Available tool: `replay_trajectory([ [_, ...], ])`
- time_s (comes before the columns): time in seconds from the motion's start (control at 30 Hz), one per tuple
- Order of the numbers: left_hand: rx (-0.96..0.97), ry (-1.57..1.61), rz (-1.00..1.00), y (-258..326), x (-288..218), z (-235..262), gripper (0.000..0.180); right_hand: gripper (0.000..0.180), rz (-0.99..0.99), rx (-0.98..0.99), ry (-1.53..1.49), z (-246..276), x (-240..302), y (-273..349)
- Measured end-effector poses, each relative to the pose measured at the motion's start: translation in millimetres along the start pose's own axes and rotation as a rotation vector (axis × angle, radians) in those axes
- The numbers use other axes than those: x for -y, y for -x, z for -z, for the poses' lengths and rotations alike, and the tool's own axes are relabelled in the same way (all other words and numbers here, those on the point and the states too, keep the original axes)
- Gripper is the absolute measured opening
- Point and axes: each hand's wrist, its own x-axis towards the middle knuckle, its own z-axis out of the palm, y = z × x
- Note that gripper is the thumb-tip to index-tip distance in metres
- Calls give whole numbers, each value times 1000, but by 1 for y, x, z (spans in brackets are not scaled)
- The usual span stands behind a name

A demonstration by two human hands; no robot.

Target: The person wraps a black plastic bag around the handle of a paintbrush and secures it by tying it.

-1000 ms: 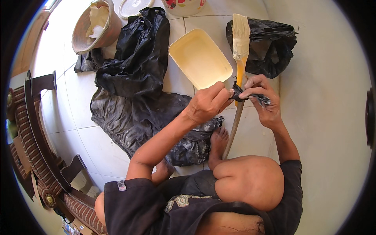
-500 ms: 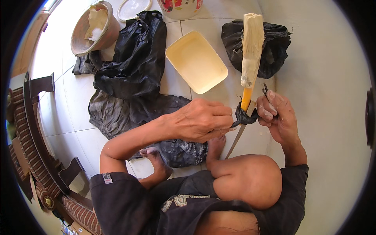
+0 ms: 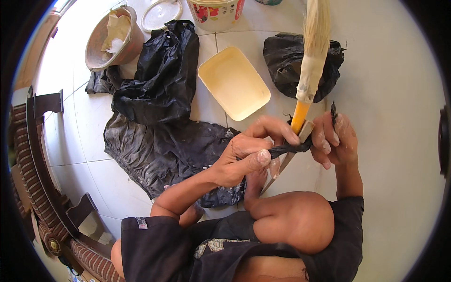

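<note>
brush: pale bristles pointing away from the person, cream-smeared band, yellow handle | wooden stick: slim, slanting, upper end beside the handle | black plastic strip: twisted, wrapped around the join, one end stretching left

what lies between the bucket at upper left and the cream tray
Crumpled black plastic lies between them, as the head view shows.
</note>
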Motion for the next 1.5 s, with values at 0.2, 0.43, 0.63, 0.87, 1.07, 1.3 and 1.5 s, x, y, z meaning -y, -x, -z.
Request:
replay_trajectory([
  [0.2, 42, -89, 415, -11, -23, 11, 50, 43, -286, -106, 446, -7, 12, -5],
  [0.43, 127, -134, 554, 6, -40, 28, 39, 43, -109, 358, 763, 12, 1, -14],
  [0.63, -257, -271, 573, 45, -69, 61, 36, 36, 43, -80, 746, 73, 21, 25],
  [0.87, -29, -395, 268, 26, -11, 52, 41, 26, 67, -267, 473, 51, -85, -2],
  [1.07, -246, -303, 322, 24, 34, 50, 40, 29, -48, -308, 1481, 66, -140, 39],
  [1.3, -351, -290, 311, 33, 53, 61, 38, 30, 87, -439, 1055, 43, -122, -9],
  [1.5, -460, -156, 337, 39, 75, 65, 35, 44, -107, -302, 837, 32, -172, -3],
])
